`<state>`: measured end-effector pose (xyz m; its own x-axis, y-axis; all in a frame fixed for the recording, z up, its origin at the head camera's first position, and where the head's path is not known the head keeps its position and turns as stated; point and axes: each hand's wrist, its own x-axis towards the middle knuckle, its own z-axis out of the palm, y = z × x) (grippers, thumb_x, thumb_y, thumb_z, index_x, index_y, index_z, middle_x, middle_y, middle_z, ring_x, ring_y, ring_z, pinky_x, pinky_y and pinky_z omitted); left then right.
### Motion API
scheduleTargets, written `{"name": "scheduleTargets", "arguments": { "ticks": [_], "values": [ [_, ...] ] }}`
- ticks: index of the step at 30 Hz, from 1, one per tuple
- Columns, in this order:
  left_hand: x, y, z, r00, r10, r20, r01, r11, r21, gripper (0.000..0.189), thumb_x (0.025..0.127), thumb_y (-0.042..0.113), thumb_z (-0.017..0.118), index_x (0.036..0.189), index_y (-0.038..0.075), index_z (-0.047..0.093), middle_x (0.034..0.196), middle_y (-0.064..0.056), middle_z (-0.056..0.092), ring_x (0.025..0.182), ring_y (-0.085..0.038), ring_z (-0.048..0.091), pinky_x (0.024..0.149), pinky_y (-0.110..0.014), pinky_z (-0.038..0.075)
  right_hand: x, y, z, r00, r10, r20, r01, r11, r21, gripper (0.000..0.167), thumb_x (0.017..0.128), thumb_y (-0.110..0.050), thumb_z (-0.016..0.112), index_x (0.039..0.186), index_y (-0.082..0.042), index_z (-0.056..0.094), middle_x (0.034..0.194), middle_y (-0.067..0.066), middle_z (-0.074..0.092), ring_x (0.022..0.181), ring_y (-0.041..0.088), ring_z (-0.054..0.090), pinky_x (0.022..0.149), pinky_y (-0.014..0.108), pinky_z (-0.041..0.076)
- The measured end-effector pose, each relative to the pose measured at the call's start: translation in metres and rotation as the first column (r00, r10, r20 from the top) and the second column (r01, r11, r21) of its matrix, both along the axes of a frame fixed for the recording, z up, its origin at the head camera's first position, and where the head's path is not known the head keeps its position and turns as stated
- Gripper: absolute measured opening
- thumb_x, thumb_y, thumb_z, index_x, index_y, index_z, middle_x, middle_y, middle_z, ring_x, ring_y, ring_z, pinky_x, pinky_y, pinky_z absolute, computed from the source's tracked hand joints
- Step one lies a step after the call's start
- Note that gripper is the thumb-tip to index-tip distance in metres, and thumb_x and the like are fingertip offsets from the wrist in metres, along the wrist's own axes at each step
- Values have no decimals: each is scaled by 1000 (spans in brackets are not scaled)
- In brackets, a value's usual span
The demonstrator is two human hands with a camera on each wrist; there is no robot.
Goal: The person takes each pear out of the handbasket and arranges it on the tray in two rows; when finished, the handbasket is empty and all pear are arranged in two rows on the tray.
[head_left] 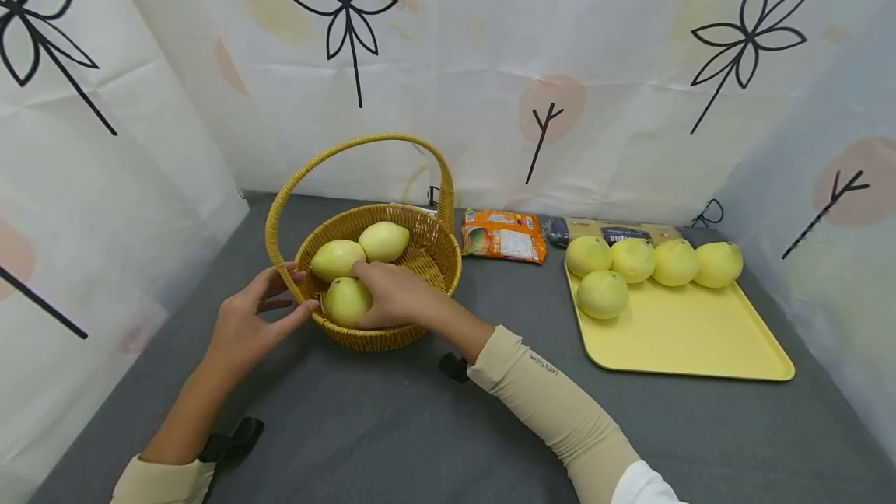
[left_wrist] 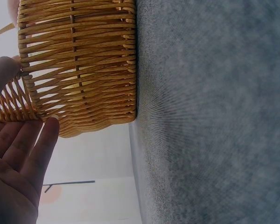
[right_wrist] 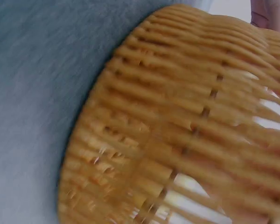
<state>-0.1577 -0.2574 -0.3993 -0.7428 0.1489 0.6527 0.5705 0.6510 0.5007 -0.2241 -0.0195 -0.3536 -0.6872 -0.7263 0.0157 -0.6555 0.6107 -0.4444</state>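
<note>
A yellow wicker basket (head_left: 381, 341) with a tall arched handle stands on the grey table, left of centre. Inside it lie three pale yellow-green fruits, two toward the back and one front fruit (head_left: 346, 300). My right hand (head_left: 399, 295) reaches over the near rim and holds that front fruit; some of its fingers are hidden behind the fruit and the basket wall. At the basket's left side, my left hand (head_left: 246, 319) grips the foot of the handle at the rim, thumb in front and fingers behind. The left wrist view shows this hand (left_wrist: 18, 163) at the woven rim.
A yellow tray (head_left: 686, 341) at the right carries several similar fruits (head_left: 603, 294) along its back and left edges. Behind the basket and tray lie an orange packet (head_left: 502, 236) and a brown-and-dark package (head_left: 609, 230). A patterned white curtain (head_left: 448, 61) surrounds the table.
</note>
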Motion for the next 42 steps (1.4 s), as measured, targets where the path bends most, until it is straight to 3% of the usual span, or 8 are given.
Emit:
{"name": "scheduleTargets", "arguments": {
  "ticks": [6, 15, 23, 30, 37, 42],
  "values": [
    [0, -2, 1, 1000, 3, -11, -3, 1000, 6, 64, 74, -1, 87, 132, -1, 59, 116, -9, 70, 104, 6, 60, 78, -10, 54, -3, 10, -9, 995, -38, 96, 48, 993, -104, 60, 79, -27, 88, 126, -11, 53, 113, 0, 60, 93, 11, 59, 74, 24, 52],
    [-2, 1, -1, 1000, -23, -5, 23, 1000, 10, 65, 73, -2, 88, 132, -2, 59, 116, -10, 71, 104, 0, 62, 78, -12, 55, 1, 17, -13, 997, -71, 34, 75, 988, -133, 65, 76, -31, 91, 127, -11, 57, 113, -1, 63, 94, 11, 59, 74, 23, 51],
    [-2, 2, 0, 1000, -4, 19, 4, 1000, 8, 63, 76, 1, 87, 132, -1, 59, 116, -11, 70, 105, 3, 60, 78, -10, 54, 4, 18, -14, 994, -111, -10, 107, 975, -196, 65, 78, -32, 89, 131, -10, 57, 119, 0, 62, 100, 13, 59, 79, 26, 52],
    [-2, 1, -1, 1000, -2, 20, 2, 1000, 8, 64, 75, 0, 87, 132, -1, 58, 116, -10, 71, 105, 4, 60, 78, -10, 54, 8, 22, -16, 992, -122, -37, 103, 941, -323, 65, 78, -33, 88, 131, -12, 57, 117, 0, 62, 95, 10, 59, 74, 21, 52],
    [-1, 2, -2, 1000, 7, 29, -8, 1000, 12, 65, 75, 1, 88, 133, -1, 58, 116, -10, 71, 104, 5, 59, 78, -9, 53, 13, 30, -18, 997, -74, -35, 54, 918, -393, 64, 77, -30, 88, 130, -12, 57, 115, -1, 60, 97, 9, 57, 75, 21, 52],
    [-1, 2, -1, 999, 18, 34, -18, 1000, 11, 65, 75, 2, 88, 133, 0, 58, 116, -10, 71, 104, 8, 58, 78, -9, 53, 14, 36, -17, 996, -4, 92, 51, 856, -514, 66, 76, -20, 89, 132, -10, 55, 121, 2, 60, 108, 16, 59, 85, 24, 55]
  ]
}}
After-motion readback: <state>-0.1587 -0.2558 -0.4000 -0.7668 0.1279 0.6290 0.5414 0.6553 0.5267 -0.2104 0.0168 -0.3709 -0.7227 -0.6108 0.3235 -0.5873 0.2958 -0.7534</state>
